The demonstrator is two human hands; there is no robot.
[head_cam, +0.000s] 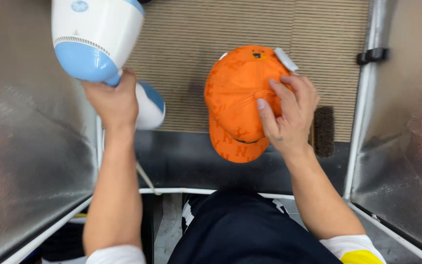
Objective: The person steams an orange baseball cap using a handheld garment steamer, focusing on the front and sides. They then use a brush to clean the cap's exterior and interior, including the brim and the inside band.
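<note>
Right hand [289,115] rests spread across the crown of an orange cap [238,102], fingers fanned and lying flat with the thumb along the cap's near side; it presses or steadies the cap and does not close around it. Left hand [114,103], to the left of the cap, is wrapped tight round the handle of a white and pale blue handheld appliance [96,41], whose large rounded head sits up and to the left of the cap; whether it is running cannot be told. A thin cord [147,180] trails from below that hand toward the person. The cap lies on a ribbed tan mat [313,34] with its brim pointing toward the person and overhanging a dark strip [181,159] at the mat's near edge. As a judgement, work on the cap is under way and not finished: the appliance is held clear of the cap, not against it. A dark bristled brush [324,131] lies just right of the cap, partly behind the right hand. Markings: the cap carries a darker orange repeated pattern, a small dark emblem at its far edge, and a white tag [285,58] at its far right (no text legible); the appliance bears a small round blue badge [79,6] near its top. Shiny foil-faced panels [25,146] flank the cap on both sides.
</note>
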